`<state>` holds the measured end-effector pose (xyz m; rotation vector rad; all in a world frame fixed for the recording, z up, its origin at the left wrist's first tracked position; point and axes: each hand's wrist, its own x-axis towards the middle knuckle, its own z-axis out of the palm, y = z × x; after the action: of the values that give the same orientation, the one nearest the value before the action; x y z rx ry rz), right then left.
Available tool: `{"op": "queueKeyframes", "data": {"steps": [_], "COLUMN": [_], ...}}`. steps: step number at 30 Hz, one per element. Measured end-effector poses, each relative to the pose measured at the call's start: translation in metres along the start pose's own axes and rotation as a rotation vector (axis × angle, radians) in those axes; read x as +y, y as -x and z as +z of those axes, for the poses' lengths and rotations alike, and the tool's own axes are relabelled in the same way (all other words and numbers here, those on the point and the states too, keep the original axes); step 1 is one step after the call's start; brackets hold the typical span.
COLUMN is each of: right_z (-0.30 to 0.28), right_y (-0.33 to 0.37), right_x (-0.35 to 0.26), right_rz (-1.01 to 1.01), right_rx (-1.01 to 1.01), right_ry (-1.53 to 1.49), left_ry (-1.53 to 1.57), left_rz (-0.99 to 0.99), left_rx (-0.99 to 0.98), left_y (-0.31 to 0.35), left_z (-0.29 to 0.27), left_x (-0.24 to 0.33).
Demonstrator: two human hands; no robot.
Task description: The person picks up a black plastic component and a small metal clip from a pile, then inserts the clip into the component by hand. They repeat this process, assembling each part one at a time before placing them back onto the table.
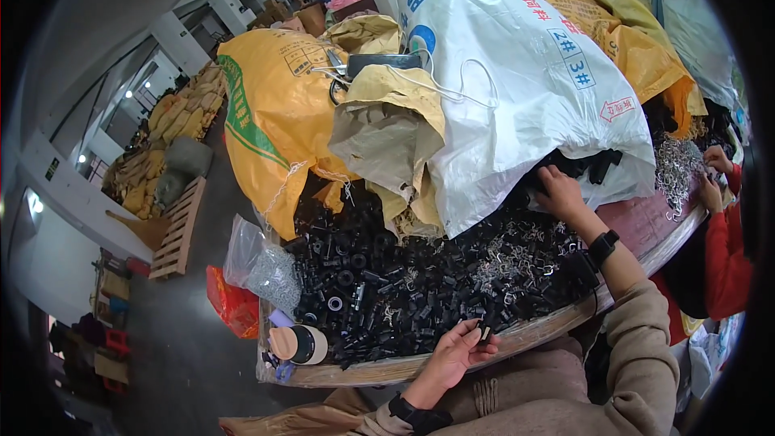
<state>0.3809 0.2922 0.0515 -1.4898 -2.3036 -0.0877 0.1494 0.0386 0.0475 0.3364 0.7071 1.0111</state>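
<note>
Where the right hand (563, 192) meets the mouth of the white sack (525, 97), we note the governing relation: a black piece (604, 167) lies at that mouth, to the right of and slightly above the fingers, near but visibly apart. Its long axis appears to slant from upper right to lower left. The right hand is the nearer of the two; the left hand (454, 357) is well apart, below and to the left, over the near table edge (387, 371).

We find the left thumb and fingertips pinched around a small black part (483, 329) with a light, metal-like portion; its axis seems roughly upright, though it is too small to confirm. The right fingers are bent, their tips against dark contents; we cannot tell whether they grip anything.

We count one white sack, one orange sack (266, 105) at front left, one clear bag (274, 276) of small grey pieces, one lidded cup (308, 345) and one part in the left hand. Loose black parts (379, 282) and silver clips (517, 262) on the table are too many to count. At far right, we count two co-worker's hands (715, 159).
</note>
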Motion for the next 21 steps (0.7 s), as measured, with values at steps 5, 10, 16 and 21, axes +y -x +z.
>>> {"op": "queueKeyframes", "data": {"steps": [5, 10, 16, 21], "right_z": [-0.023, -0.044, -0.038, -0.003], "right_y": [0.034, 0.078, 0.120, 0.125], "right_x": [0.001, -0.012, -0.084, -0.100], "right_rz": [0.117, 0.415, 0.493, 0.376], "right_rx": [0.194, -0.066, -0.545, -0.678], "right_ry": [-0.319, -1.230, -1.741, -1.723], "left_ry": [0.008, -0.012, -0.018, -0.119], "left_rz": [0.009, 0.080, 0.141, 0.160], "left_rx": [-0.019, 0.057, 0.131, 0.119], "left_y": [0.006, -0.006, -0.020, -0.034], "left_z": [-0.005, -0.009, -0.010, -0.030], "left_x": [-0.010, -0.009, -0.008, -0.007]}}
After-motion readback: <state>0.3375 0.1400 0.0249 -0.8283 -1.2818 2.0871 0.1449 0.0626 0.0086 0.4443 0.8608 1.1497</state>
